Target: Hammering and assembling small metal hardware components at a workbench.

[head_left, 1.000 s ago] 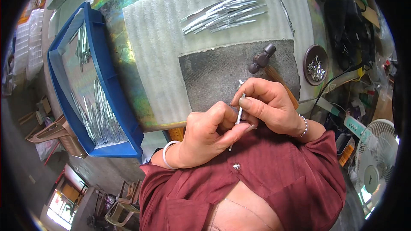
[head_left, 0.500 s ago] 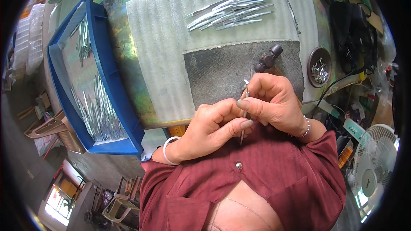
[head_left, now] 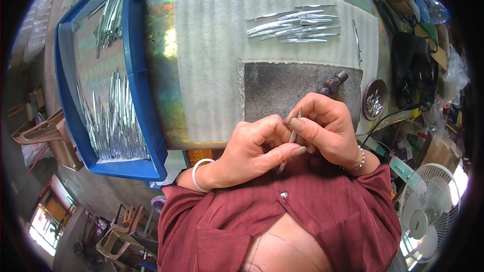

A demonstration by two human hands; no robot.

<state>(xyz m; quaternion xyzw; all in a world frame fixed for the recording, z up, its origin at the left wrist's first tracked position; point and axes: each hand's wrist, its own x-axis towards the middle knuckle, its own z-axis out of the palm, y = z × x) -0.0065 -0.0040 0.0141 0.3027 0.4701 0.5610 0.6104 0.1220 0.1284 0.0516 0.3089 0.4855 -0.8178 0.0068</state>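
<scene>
A slim, pointed metal piece (head_left: 293, 135) is held upright between my two hands, close in front of my chest. My left hand (head_left: 259, 143) wraps its lower part, with the thumb pressed across it. Thumb and bent fingers of my right hand (head_left: 322, 121) pinch the upper part, and its point sticks up past them. The middle of the piece is partly covered by my fingers. Just beyond my right hand lies a hammer (head_left: 333, 84) on a dark, rough pad (head_left: 272, 88); its handle is mostly hidden by that hand.
On a pale foam sheet (head_left: 209, 70) lie a loose pile of slender metal pieces (head_left: 295, 25) and a single one (head_left: 356, 43) to the right. A round dish (head_left: 370, 113) holds small shiny parts. At left, a blue tray (head_left: 138, 70) holds more metal pieces. A fan (head_left: 428, 216) stands at lower right.
The view has shifted, so the bench things sit farther right. My right fingers have shifted on the metal piece; a shiny bit seen at its upper end earlier does not show now.
</scene>
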